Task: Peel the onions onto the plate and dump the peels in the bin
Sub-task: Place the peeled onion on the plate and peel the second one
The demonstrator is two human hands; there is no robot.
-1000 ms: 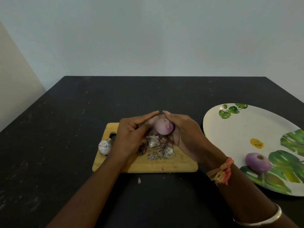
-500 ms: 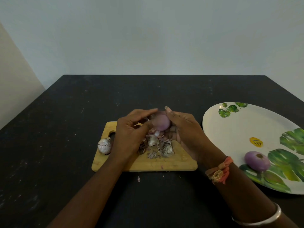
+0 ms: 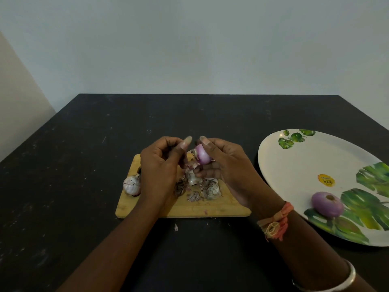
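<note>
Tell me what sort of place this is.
Probably a home kitchen or dining spot: a wooden cutting board strewn with onion peels, a leaf-print plate holding a peeled onion, all on a dark table.

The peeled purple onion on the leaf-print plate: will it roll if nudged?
Probably rolls: the peeled purple onion is round and lies loose on the smooth white leaf-print plate. Its bare glossy surface likely feels slippery. Seems firm.

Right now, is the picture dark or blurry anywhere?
Head view: dim, even light, no glare; the white plate is the brightest thing against the black table; the onion in the right hand looks slightly soft-edged; shadows are faint.
</note>
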